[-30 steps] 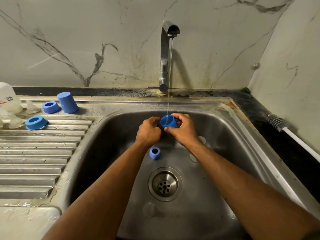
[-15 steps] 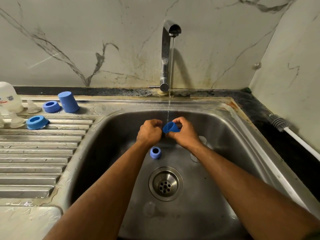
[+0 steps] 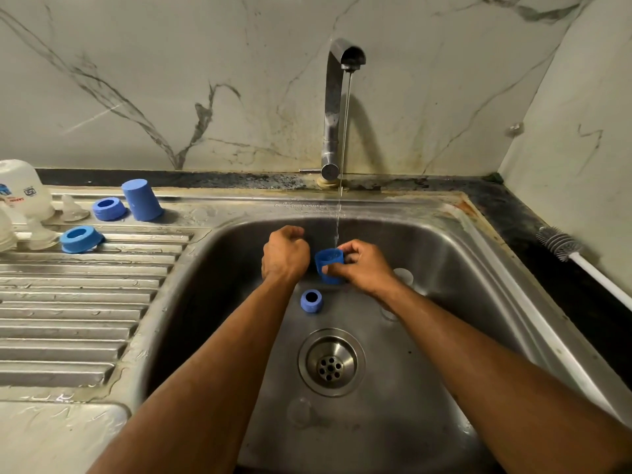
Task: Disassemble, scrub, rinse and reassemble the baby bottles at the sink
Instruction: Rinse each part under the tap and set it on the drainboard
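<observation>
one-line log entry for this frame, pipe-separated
step: rinse | right hand: holds blue cap under tap stream | left hand: fist, empty | blue ring: in sink

Bare forearms, no sleeves visible.

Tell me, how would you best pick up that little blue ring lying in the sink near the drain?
Pinch the blue ring across its outer wall, coming from above. It sits with its hole facing up on the sink floor, free of both hands, so its sides look reachable. A finger hooked into the hole might work too.
</observation>
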